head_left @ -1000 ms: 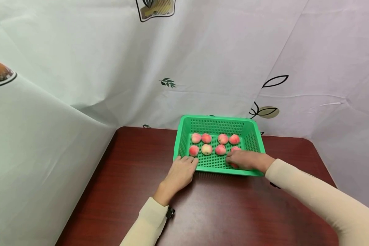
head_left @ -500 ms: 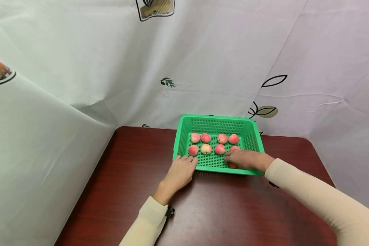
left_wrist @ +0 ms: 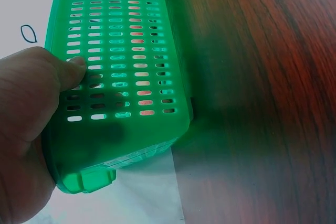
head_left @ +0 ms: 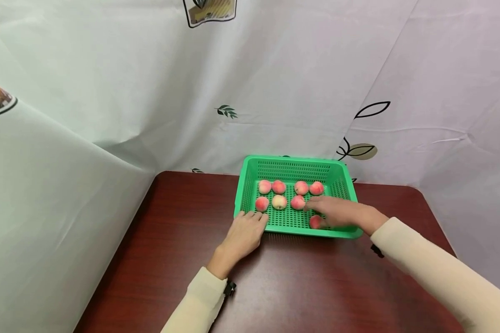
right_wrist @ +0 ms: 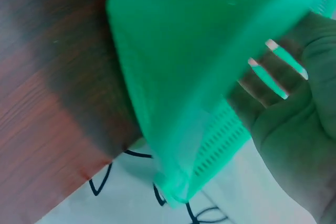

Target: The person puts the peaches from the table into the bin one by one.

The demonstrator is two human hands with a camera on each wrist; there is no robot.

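Observation:
A green slotted plastic basket (head_left: 291,230) stands at the back of the table with several pink-red peaches inside. My left hand (head_left: 246,231) grips its front rim near the left corner; in the left wrist view the thumb (left_wrist: 73,71) presses on the outer wall. Over the basket's right part reaches my right hand (head_left: 339,213), fingers extended and apart, holding nothing. A red peach (head_left: 315,222) lies just below it near the front wall. Another peach (head_left: 297,202) is close to the fingertips. A pale yellowish peach (head_left: 279,202) sits farther left. The right hand hides part of the basket floor.
The basket rests on a dark red-brown wooden table (head_left: 183,222). A white printed cloth (head_left: 291,83) hangs directly behind the table and along its sides. Two more pairs of peaches, including this left one (head_left: 265,187), lie towards the basket's rear.
My right hand has risen off the peach at the front right and its fingers have spread, uncovering that peach. The left hand and the basket have stayed in place.

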